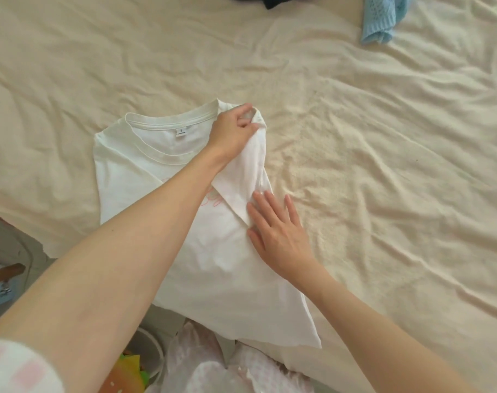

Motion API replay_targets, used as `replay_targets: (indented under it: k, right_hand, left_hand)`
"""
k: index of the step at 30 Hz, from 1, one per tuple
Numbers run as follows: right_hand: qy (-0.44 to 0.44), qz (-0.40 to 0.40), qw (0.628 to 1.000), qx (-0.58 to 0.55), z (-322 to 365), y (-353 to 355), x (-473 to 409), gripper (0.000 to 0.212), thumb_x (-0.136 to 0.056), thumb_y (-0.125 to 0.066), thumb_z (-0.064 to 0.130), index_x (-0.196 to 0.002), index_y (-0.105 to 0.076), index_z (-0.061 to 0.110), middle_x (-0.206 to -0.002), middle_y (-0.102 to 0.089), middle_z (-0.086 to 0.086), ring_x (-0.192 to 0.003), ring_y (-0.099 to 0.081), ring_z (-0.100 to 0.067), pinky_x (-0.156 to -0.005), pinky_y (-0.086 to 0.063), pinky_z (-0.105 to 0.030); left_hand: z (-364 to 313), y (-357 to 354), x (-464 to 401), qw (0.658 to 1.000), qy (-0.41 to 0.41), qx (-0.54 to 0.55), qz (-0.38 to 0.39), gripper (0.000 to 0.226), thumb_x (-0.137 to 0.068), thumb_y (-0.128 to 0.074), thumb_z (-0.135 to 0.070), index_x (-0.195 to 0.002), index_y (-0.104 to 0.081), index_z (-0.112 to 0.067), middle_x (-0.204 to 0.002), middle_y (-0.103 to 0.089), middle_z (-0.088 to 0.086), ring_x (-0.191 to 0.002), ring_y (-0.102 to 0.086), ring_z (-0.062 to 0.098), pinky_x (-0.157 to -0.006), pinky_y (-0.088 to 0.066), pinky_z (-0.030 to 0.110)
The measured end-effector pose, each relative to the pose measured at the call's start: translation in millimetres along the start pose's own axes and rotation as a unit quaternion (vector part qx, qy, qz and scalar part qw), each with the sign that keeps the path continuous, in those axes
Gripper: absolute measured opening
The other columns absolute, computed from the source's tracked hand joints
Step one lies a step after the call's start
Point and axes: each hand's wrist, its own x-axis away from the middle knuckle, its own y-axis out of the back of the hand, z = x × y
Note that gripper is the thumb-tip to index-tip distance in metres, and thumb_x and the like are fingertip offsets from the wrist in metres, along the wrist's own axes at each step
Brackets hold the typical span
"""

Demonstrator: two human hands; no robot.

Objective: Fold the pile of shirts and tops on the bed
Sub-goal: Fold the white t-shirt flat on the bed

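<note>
Pinching the sleeve [241,177] shut between fingers, the left hand [236,129] draws it over the tee [145,171], which lies on the bed [383,165]. Just below, the right hand [275,231] lies flat and open, holding nothing, pinning the fold. Pulling too hard could slide the tee and skew the crease.

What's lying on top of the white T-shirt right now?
On the white T-shirt are its own folded-over sleeve, pinched near the collar by the left hand, and the right hand pressing flat. The pink print is mostly covered by the forearm and fold.
</note>
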Motion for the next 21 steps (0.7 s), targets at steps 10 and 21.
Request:
replay_targets:
  k: [10, 21]
  right_hand:
    - [0.01, -0.054, 0.998, 0.002, 0.1, 6.6, -19.3, 0.045, -0.097, -0.035, 0.029, -0.131, -0.053, 0.006, -0.144, -0.045, -0.013, -0.136, -0.038, -0.029, -0.111, -0.027, -0.054]
    - [0.02, 0.032, 0.998, 0.055, 2.1, 4.5, -48.8, 0.05, -0.09, -0.036, 0.03, -0.134, -0.051, 0.013, -0.144, -0.044, -0.012, -0.135, -0.04, -0.029, -0.108, -0.026, -0.057]
  left_hand:
    - [31.8, 14.6, 22.5, 0.947, -0.086, -0.3, -0.072, 0.028, -0.092, -0.053, -0.037, -0.106, -0.057, -0.013, -0.098, -0.064, 0.002, -0.094, -0.059, 0.023, -0.075, -0.041, 0.032]
    - [57.3, 43.0, 49.4, 0.946, -0.076, -0.313, -0.038, 0.042, -0.089, -0.06, -0.029, -0.125, -0.045, -0.013, -0.096, -0.058, 0.003, -0.097, -0.057, 0.027, -0.076, -0.041, 0.035]
